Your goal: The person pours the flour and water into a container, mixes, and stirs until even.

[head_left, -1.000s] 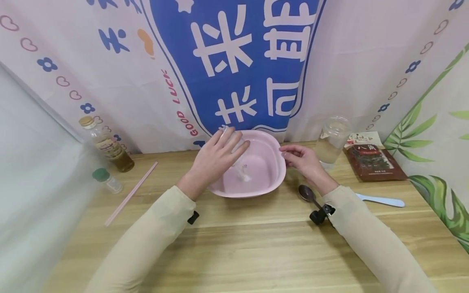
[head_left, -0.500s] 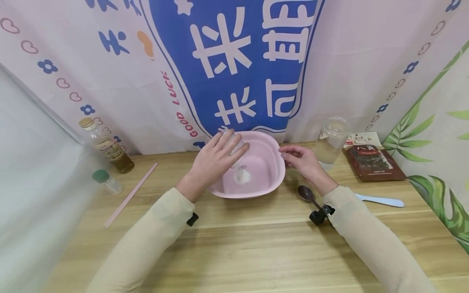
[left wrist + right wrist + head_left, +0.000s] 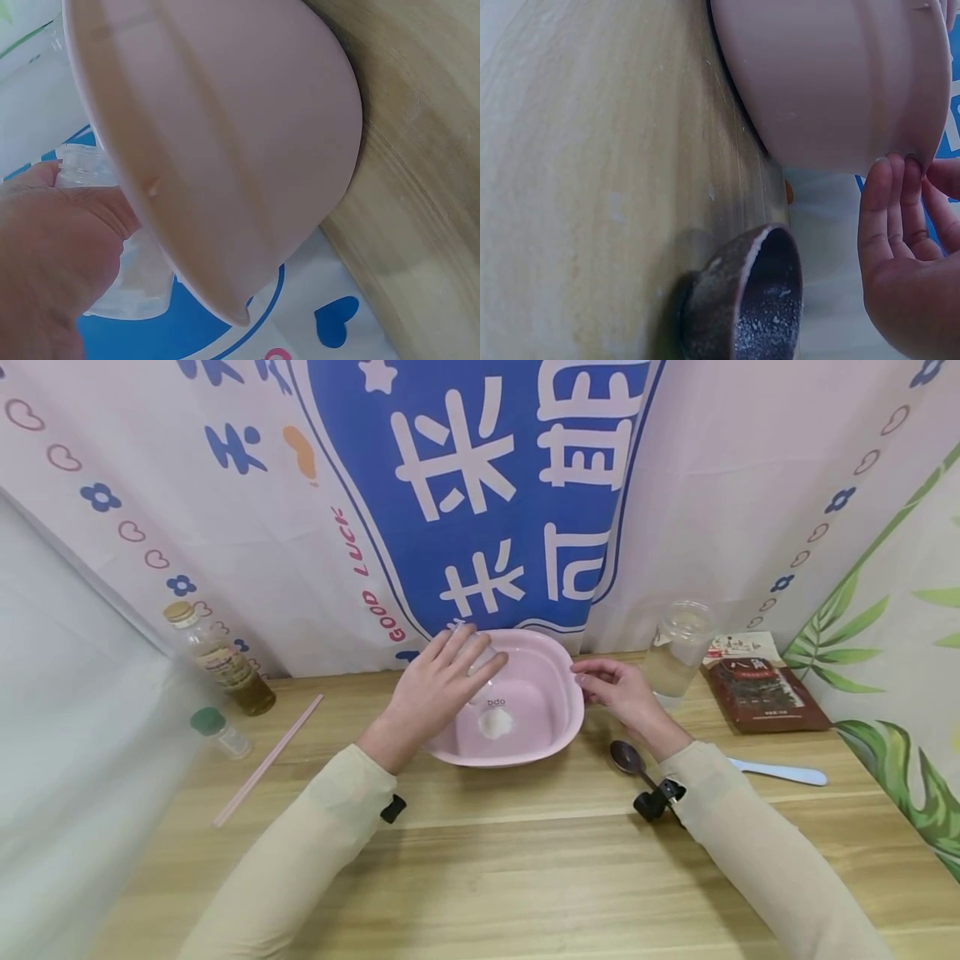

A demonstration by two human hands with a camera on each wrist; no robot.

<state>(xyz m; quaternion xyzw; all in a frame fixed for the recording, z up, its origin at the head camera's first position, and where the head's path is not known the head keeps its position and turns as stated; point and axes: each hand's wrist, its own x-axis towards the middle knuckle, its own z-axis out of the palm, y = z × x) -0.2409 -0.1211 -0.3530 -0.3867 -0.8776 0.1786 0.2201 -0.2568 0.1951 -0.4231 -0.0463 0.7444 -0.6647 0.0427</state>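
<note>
A pink plastic basin [image 3: 551, 727] stands at the back of the wooden table, with a small white powder heap [image 3: 495, 722] on its bottom. Over its left side, my left hand [image 3: 442, 681] grips a clear plastic container [image 3: 139, 281], seen better in the left wrist view; the hand mostly covers it in the head view. My right hand [image 3: 618, 689] pinches the basin's right rim between thumb and fingers [image 3: 881, 202]. Below that hand lies a dark spoon [image 3: 625, 756], whose bowl carries white grains in the right wrist view.
On the left are an oil bottle [image 3: 236, 672], a green-capped jar [image 3: 221, 732] and pink chopsticks [image 3: 267, 762]. To the right stand a clear cup of liquid [image 3: 678, 652], a brown packet [image 3: 765, 689] and a light blue-handled utensil [image 3: 783, 771]. A printed cloth [image 3: 480, 485] hangs behind.
A blurred white streak above the basin's bottom is gone. The powder heap and the lettering behind it now show clearly. Both hands have stayed almost in place.
</note>
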